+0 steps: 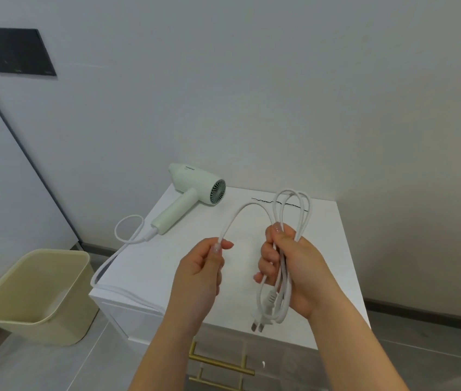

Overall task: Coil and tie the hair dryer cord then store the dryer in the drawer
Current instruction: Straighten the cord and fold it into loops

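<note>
Right hand [288, 266], fingers curled round gathered loops of the thin white power cord [284, 300]; left hand [199, 269], fingers pinching one strand. Beyond them, the pale green plastic hair dryer [195, 184] lies at the white table's [322, 244] far left corner.

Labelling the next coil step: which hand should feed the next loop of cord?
Left. The left hand pinches the slack cord leading to the hair dryer; the right hand is full, gripping the coiled loops.
</note>
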